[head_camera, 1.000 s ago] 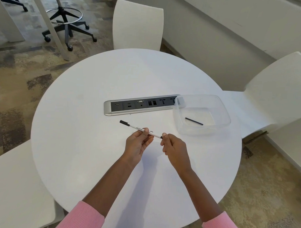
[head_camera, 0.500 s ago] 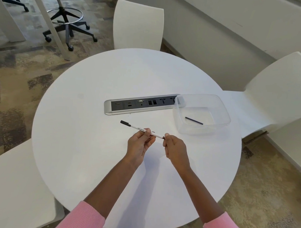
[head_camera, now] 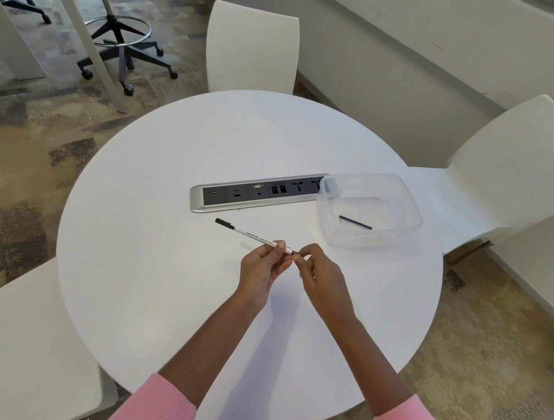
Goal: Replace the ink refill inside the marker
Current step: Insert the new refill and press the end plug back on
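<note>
A thin white marker (head_camera: 253, 235) with a black cap at its far-left end is held above the round white table (head_camera: 172, 284). My left hand (head_camera: 262, 267) pinches its barrel near the right end. My right hand (head_camera: 317, 274) pinches the small black piece at the marker's right tip. A thin black ink refill (head_camera: 355, 222) lies loose inside a clear plastic tub (head_camera: 405, 195) to the right.
A silver power and data socket strip (head_camera: 257, 193) is set into the table behind the marker, its right end under the tub. White chairs stand at the far side (head_camera: 253, 48), the right (head_camera: 506, 174) and the near left (head_camera: 29, 342). A wheeled stool (head_camera: 121, 38) stands far left.
Both hands have closed in slightly on the marker's right end; my right hand's fingertips now sit tight on the black tip. The marker has barely moved.
</note>
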The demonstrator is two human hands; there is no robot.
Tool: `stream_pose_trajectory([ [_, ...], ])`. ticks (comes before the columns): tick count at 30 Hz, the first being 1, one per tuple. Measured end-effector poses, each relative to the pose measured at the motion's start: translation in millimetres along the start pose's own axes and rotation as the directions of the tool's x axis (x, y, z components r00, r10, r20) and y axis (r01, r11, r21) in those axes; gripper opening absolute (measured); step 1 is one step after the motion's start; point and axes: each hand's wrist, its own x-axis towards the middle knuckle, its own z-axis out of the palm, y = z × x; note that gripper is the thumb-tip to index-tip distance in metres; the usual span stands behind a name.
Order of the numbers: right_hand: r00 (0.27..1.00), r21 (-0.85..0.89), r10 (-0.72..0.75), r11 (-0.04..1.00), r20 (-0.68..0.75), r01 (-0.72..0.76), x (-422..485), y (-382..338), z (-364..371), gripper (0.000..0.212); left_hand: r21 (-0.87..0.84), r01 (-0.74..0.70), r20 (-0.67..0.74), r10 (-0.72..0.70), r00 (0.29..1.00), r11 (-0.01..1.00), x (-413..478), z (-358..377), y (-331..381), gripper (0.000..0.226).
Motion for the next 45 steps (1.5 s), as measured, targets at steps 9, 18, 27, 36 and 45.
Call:
stream_pose_trajectory([
  [9,0.978,0.271,0.207,0.941,0.015,-0.203,6.4,-8.2,-1.5,0.038,0.040,-0.019,0.060,0.016,0.998,0.999,-1.1,5.4,1.7,0.012],
  [18,0.997,0.053,0.080,0.995,-0.007,-0.079,0.6,-7.4,0.6,0.021,0.044,-0.067,0.040,0.066,0.997,0.997,1.9,7.5,4.2,0.011],
  [27,0.962,0.352,0.264,0.896,0.065,-0.270,8.7,-11.6,-4.8,0.042,0.038,-0.045,0.053,0.043,0.998,0.998,-0.7,8.8,0.7,0.013],
  [36,0.994,0.061,0.112,0.992,-0.005,-0.112,0.9,-11.9,-4.5,0.026,0.066,-0.089,0.028,0.087,0.996,0.994,1.1,10.7,3.7,0.013],
  [45,0.977,0.189,0.214,0.960,-0.021,-0.206,7.2,-11.6,-0.7,0.035,0.049,-0.084,0.034,0.083,0.996,0.995,-3.5,8.3,0.2,0.014],
])
